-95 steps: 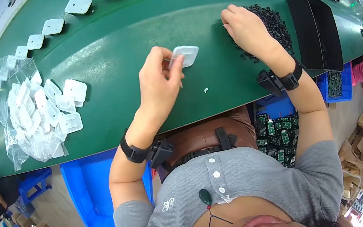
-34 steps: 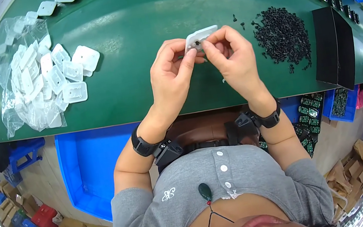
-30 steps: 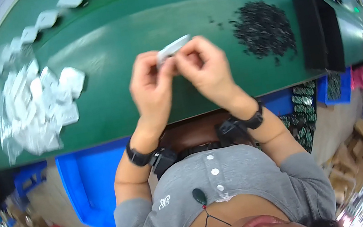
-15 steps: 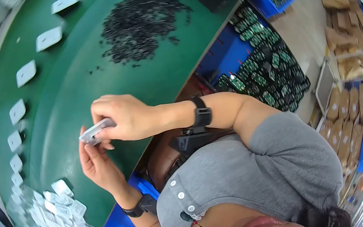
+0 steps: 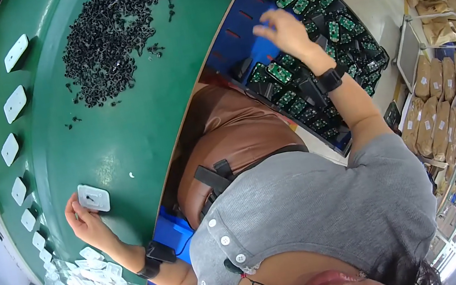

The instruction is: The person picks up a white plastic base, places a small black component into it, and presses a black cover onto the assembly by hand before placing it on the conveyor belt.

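Note:
My left hand [image 5: 88,223] grips a white rounded-square plastic casing [image 5: 103,201] by its edge above the green table, hollow side up, with a small dark part inside. Out to the right, my right hand [image 5: 289,35] hovers over a blue bin [image 5: 240,29] of green circuit boards [image 5: 279,73]. Its fingers are apart and nothing shows between them. Some black pieces lie among the boards.
A heap of small black parts [image 5: 107,47] spreads over the green table [image 5: 153,134]. White casings [image 5: 16,104] stand in a row along the far-left side. Bagged white casings [image 5: 97,281] lie at lower left. Brown packages [image 5: 439,111] are stacked at right.
My right hand has left the casing and swung right to the bin of boards. My left hand keeps the casing, now turned hollow side up. The view has shifted.

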Motion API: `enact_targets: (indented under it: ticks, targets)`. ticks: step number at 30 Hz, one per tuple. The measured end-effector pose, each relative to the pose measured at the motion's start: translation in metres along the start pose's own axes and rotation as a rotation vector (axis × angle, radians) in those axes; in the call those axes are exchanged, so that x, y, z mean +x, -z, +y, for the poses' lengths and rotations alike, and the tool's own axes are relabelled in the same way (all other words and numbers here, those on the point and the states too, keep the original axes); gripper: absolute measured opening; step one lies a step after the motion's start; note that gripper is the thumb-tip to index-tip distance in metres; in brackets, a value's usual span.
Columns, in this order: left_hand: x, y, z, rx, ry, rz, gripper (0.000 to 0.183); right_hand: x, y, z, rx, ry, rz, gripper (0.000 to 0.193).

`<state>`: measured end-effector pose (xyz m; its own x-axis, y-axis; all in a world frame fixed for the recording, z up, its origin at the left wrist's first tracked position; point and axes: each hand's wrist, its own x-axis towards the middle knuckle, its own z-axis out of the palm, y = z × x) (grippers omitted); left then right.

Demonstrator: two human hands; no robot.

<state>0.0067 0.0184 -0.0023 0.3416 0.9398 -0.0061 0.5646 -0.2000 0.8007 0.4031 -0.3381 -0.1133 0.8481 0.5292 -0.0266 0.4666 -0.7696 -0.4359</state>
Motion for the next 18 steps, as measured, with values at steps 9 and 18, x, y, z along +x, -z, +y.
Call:
enact_targets:
  ticks: [9,18]
  targets:
    - [-0.040,-0.035,0.031,0.766,-0.310,0.153,0.055,-0.010,-0.086,-0.009,-0.239,0.267,-0.637,0.052]
    - [-0.040,-0.034,0.030,0.779,-0.370,0.160,0.056,-0.014,-0.078,-0.001,-0.187,0.268,-0.684,0.040]
